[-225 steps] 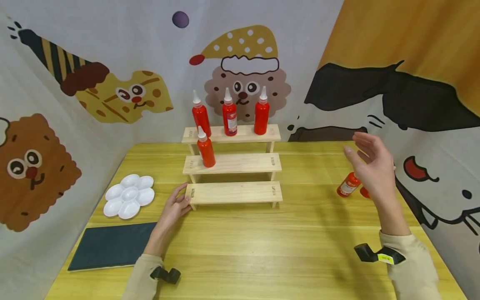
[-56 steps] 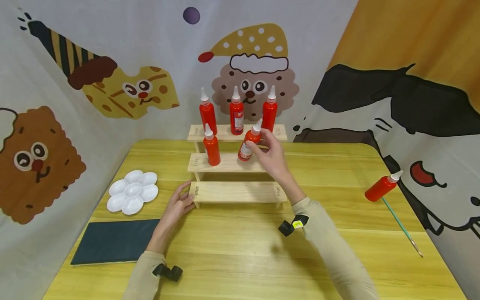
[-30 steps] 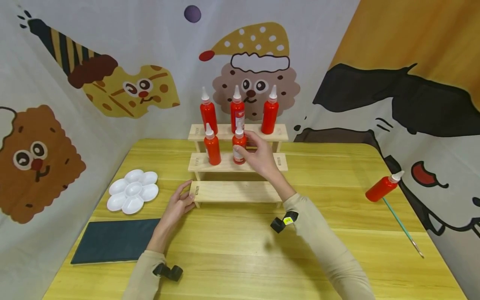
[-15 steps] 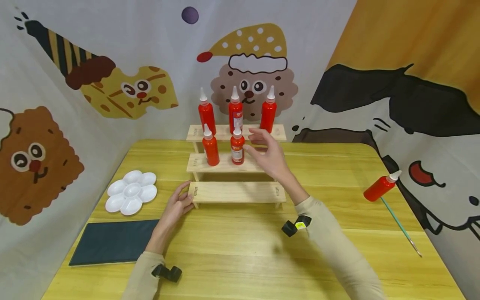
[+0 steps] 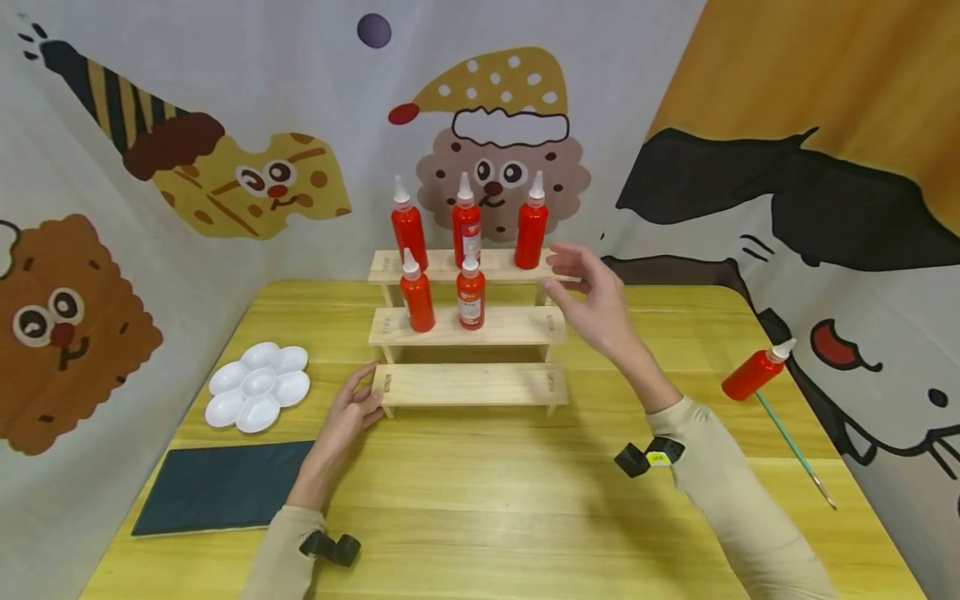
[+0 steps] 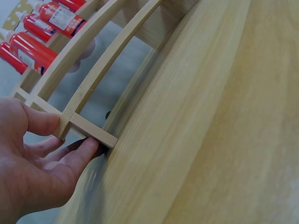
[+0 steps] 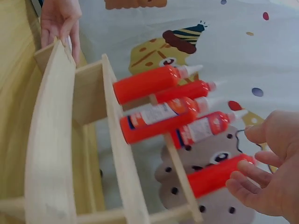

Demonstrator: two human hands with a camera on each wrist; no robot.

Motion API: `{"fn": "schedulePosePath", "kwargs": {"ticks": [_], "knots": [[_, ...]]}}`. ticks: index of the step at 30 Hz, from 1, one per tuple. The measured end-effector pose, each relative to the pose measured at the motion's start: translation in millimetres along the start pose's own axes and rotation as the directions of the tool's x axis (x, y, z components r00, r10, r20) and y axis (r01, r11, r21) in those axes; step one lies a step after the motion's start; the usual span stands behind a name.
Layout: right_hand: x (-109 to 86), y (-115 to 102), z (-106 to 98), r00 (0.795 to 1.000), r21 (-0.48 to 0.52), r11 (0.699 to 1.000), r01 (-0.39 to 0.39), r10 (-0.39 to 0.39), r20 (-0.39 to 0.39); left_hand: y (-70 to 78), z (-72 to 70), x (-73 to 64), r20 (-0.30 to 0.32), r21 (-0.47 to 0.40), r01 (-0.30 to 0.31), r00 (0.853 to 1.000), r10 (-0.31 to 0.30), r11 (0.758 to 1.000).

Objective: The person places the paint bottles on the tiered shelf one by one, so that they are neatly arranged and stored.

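A three-tier wooden display rack [image 5: 469,385] stands on the table. Its left front end is pinched by my left hand [image 5: 352,407], thumb against the lowest step and fingers by its leg, as the left wrist view shows. Three red paint bottles with white nozzle caps stand on the top step, among them the right-hand bottle [image 5: 531,235]. On the middle step are two more, a left bottle [image 5: 417,302] and a labelled middle bottle [image 5: 471,300]. My right hand [image 5: 596,304] hovers beside the rack's right end, fingers relaxed and holding nothing.
Another red paint bottle [image 5: 750,375] lies tilted at the right of the table, near a teal-handled paintbrush [image 5: 795,446]. At the left are a white flower-shaped palette [image 5: 259,385] and a dark rectangular board [image 5: 225,485]. A printed curtain [image 5: 300,50] hangs behind.
One bottle came from the right side of the table to the middle step, carried by my right hand. That hand then let go and moved right. The left hand stays on the rack.
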State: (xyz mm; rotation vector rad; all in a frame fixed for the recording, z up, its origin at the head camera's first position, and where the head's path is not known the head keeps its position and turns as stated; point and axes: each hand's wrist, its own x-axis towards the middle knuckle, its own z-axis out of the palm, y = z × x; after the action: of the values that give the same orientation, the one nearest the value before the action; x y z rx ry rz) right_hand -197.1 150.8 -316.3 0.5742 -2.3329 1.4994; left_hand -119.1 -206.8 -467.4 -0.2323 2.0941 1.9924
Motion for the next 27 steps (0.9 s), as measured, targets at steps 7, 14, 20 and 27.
{"fn": "schedulePosePath", "kwargs": {"ticks": [7,14,20,27], "knots": [[-2.5,-2.2,-32.7,0.995,-0.111,0.993,0.047,-0.056,-0.078,0.1,-0.5,-0.6,0.0,0.0,-0.001,1.0,0.001,1.0],[-11.7,0.3,-64.4,0.99,-0.156,0.988,0.019,-0.04,-0.134,0.3,-0.3,-0.8,-0.007,0.013,0.0,1.0,0.001,1.0],[-22.1,8.9,-88.9,0.984,-0.214,0.976,-0.045,0.006,-0.179,0.2,0.0,-0.3,-0.009,0.013,0.002,1.0,-0.002,1.0],[-35.6,16.2,-115.6,0.966,-0.281,0.943,-0.179,0.113,-0.234,-0.2,0.1,0.2,-0.014,0.009,0.005,1.0,-0.005,1.0]]}}
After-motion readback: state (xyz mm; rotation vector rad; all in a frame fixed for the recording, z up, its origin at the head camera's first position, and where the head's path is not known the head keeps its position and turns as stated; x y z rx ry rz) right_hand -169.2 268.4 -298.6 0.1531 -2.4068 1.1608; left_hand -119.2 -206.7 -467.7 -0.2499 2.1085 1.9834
